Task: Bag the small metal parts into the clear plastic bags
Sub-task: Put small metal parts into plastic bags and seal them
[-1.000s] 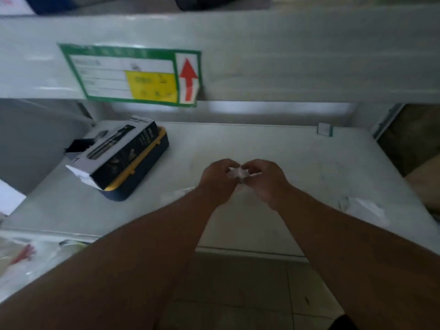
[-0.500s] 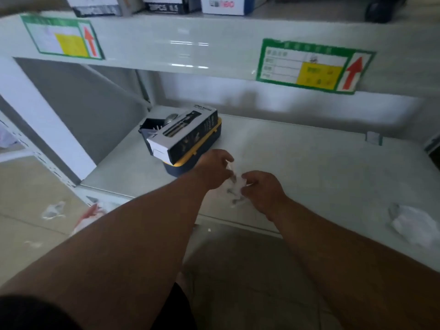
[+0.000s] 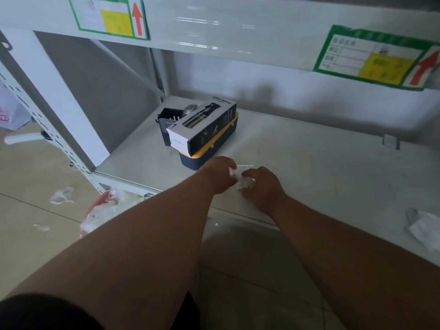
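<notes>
Head view: I look down along both bare forearms reaching out over a white shelf [image 3: 321,163].
Shelf: pale metal, with green-bordered labels [image 3: 371,59] on the tier above.
Boxes: a black and white carton [image 3: 202,126] lies on a navy and yellow case [image 3: 209,151], just behind my left hand.
Left hand [image 3: 220,176]: knuckles up, fingers curled down, pinching the clear bag's left edge.
Right hand [image 3: 260,186]: close beside it, fingers curled onto the same bag (a narrow pinch on both sides).
Clear plastic bag [image 3: 241,178]: crumpled between the hands, low over the shelf's front part; I cannot tell whether metal parts are inside.
</notes>
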